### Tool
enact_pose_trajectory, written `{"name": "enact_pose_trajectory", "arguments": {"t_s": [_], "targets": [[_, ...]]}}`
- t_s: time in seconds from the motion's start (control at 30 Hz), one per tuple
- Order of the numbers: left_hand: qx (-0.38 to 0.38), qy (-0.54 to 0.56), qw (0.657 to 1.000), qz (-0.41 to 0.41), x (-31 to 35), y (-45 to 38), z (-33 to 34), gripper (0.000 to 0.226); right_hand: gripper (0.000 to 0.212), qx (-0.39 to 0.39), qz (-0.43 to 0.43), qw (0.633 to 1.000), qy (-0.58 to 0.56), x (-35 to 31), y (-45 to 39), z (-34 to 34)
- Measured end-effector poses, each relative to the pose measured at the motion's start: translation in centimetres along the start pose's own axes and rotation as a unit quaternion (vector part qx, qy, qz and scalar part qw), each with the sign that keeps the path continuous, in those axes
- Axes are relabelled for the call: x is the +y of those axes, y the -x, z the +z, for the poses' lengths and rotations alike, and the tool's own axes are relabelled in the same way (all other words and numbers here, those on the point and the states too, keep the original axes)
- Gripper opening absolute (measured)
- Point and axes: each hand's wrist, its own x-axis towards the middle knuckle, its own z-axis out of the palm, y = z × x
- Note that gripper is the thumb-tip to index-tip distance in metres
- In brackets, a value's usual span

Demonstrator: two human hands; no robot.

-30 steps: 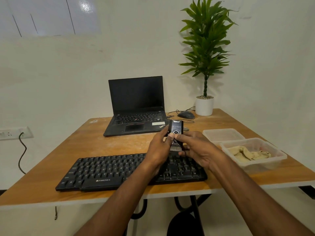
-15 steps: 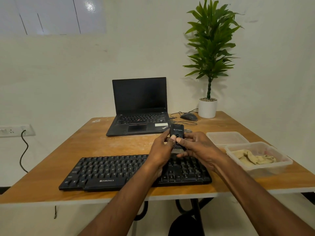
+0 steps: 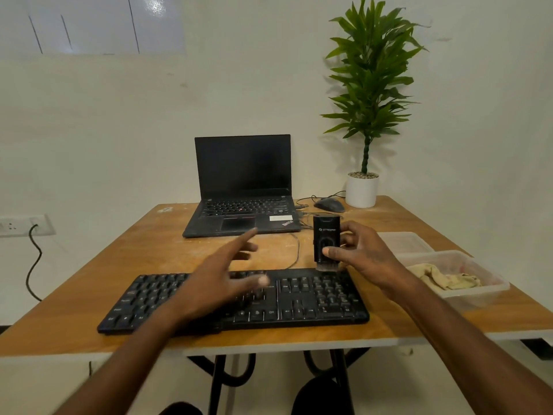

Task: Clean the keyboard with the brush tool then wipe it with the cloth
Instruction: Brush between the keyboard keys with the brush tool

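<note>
Right hand (image 3: 366, 259), right of centre, grips the brush (image 3: 326, 242) upright, long axis vertical, bristles down just above the far right edge of the keyboard (image 3: 314, 298). Left hand (image 3: 221, 280) hovers over mid-keyboard, fingers spread, empty. Cloth (image 3: 443, 280) lies in the tub (image 3: 490, 290), right edge.

A black keyboard (image 3: 299, 298) lies along the bench's near edge. A black brush tool (image 3: 326, 241) stands upright, bristles down, over its far-right corner. A crumpled yellowish cloth (image 3: 443, 278) sits in a clear tub at the right edge.

I note wooden table (image 3: 125, 265) carrying keyboard (image 3: 314, 298) lower centre, laptop (image 3: 242, 205), mouse (image 3: 329, 204), plant pot (image 3: 361, 190) upper right, two plastic tubs (image 3: 484, 290) right.
</note>
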Motion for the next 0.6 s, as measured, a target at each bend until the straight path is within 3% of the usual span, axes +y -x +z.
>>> {"name": "enact_pose_trajectory", "arguments": {"t_s": [0.07, 0.2, 0.37, 0.6], "targets": [[-0.061, -0.062, 0.995, -0.043, -2.8, 2.8, -3.8, 0.124, 0.045, 0.009, 0.003, 0.998, 0.057, 0.9, 0.1, -0.8], [-0.14, -0.11, 0.976, -0.128, -7.4, 6.8, -9.6, 0.145, 0.043, 0.008, 0.001, 0.994, 0.106, 1.0, 0.0, 0.0], [-0.179, -0.076, 0.968, -0.157, -10.2, 7.3, -11.5, 0.146, 0.049, -0.011, -0.014, 0.987, 0.159, 0.3, -0.2, 2.5], [-0.151, -0.038, 0.978, -0.138, -11.9, 7.9, -11.4, 0.144, 0.046, 0.069, -0.003, 0.975, 0.213, 0.9, 0.4, 0.9]]}}
